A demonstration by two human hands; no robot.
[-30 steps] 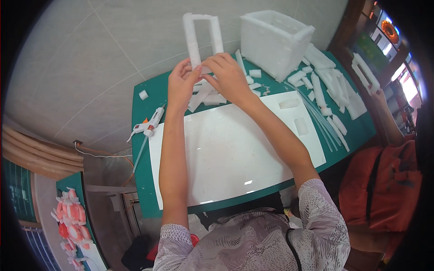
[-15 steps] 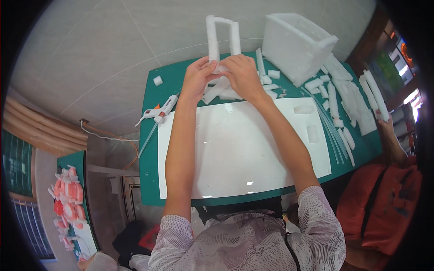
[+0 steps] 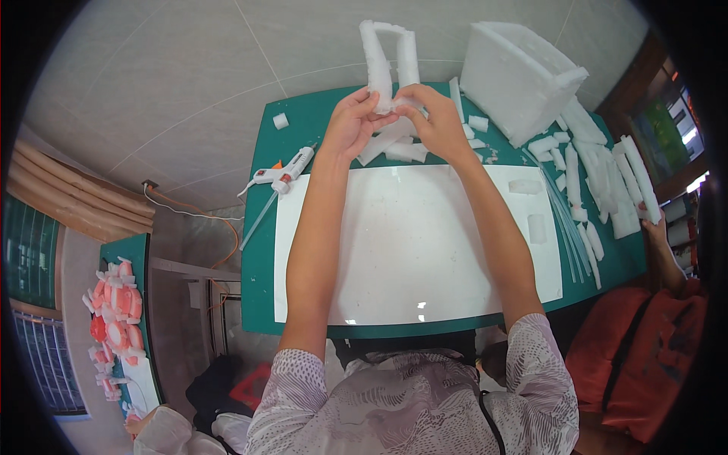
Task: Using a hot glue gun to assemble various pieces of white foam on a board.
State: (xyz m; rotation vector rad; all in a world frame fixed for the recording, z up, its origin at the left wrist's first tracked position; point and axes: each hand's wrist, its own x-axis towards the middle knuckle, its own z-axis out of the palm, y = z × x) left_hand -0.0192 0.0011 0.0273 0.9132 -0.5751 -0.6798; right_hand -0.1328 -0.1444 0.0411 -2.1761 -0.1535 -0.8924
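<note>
A white foam frame (image 3: 378, 64), made of thick strips joined in a narrow rectangle, stands raised above the far side of the table. Its near lower corner is gripped by my left hand (image 3: 350, 129), with the thumb up against one strip. My right hand (image 3: 438, 125) has its fingers bent in at the frame's bottom, pinching it close to the left fingertips. Just what the right fingertips touch is partly hidden. Beneath my hands lie loose foam strips (image 3: 406, 152). A white glue gun (image 3: 292, 171) rests left of my left forearm.
A glossy white board (image 3: 409, 250) covers much of the green table (image 3: 259, 227). At the back right stands a large foam box (image 3: 504, 87), with foam offcuts (image 3: 603, 178) and clear glue sticks (image 3: 560, 205) nearby. Another person's hand (image 3: 656, 227) holds foam strips at the right.
The frame has turned slightly and leans differently, showing more of its left strip's face. Both hands still hold it, and the view has shifted a little.
</note>
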